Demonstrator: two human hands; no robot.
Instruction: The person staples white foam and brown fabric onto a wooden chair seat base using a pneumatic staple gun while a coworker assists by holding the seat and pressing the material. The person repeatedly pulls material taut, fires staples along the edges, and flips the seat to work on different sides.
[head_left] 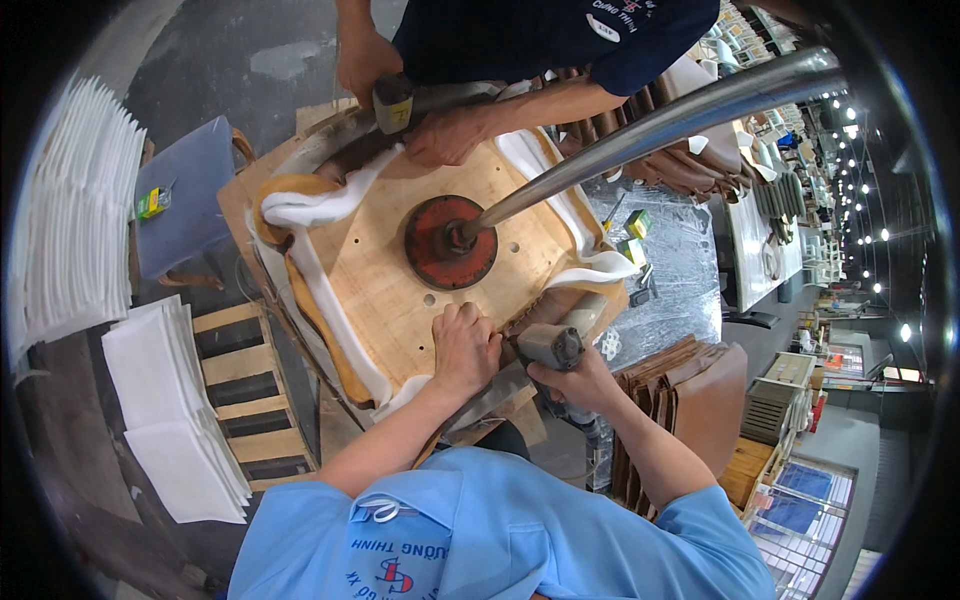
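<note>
A square wooden seat board (385,260) lies in front of me, with white padding (345,310) and yellow foam around its edges. A round red press plate (428,262) on a metal shaft (600,150) bears on its middle. At the near edge, my left hand (466,350) is closed, its curled fingers gripping the brown leather cover (523,316) folded there. My right hand (580,382) is wrapped around a grey staple gun (550,345), its nose at that edge beside my left fingers. What lies under my left fingers is mostly hidden.
Across the board, a co-worker's hand holds another staple gun (393,103); their other hand (445,137) presses the far edge. White sheets (75,210) stack at left near a wooden pallet (245,370). Brown leather pieces (690,400) hang at right. Small boxes (633,250) lie on a plastic-covered table (680,280).
</note>
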